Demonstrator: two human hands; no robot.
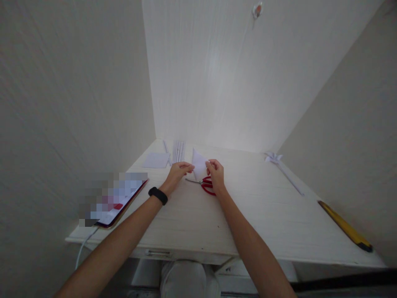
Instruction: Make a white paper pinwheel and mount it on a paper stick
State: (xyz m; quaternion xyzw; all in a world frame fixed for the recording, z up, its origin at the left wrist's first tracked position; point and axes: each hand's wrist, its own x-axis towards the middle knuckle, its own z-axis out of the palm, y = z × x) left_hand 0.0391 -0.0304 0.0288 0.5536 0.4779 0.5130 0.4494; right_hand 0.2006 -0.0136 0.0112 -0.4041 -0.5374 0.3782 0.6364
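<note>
1. Head view, the only one. The white desk (248, 215) is taken as landmark; it sits in a corner between pale walls.
2. A small folded white paper (199, 164) is held just above the desk's middle, towards the far edge. It is pinched from both sides: left hand (178, 171) on its left edge, right hand (215, 174) on its right edge.
3. Grip state: both hands are closed on the paper, fingertips clamped, nothing else held. A black wristband (158, 195) is worn on the left wrist.
4. Key relation: the paper lies between the two hands and slightly beyond them, rising from the fingertips towards the back wall. Its long axis appears roughly upright, tilted away; the exact fold shape cannot be told. Both hands are equally near, since both are touching it.
5. Red-handled scissors (207, 184) are lying on the desk directly below the paper, just under the right hand, blades pointing left towards the left hand. They are the nearest obstruction.
6. Beyond the left hand on the desk: a flat white sheet (156, 160) and a set of thin paper strips (178, 150), near the back wall.
7. Left edge of the desk: a tablet (119, 203) with a cable hanging off the front.
8. Right side of the desk, well apart from the hands: a folded paper flower on a long stem (274, 157) and, nearer the front right corner, a yellow utility knife (344, 225).
</note>
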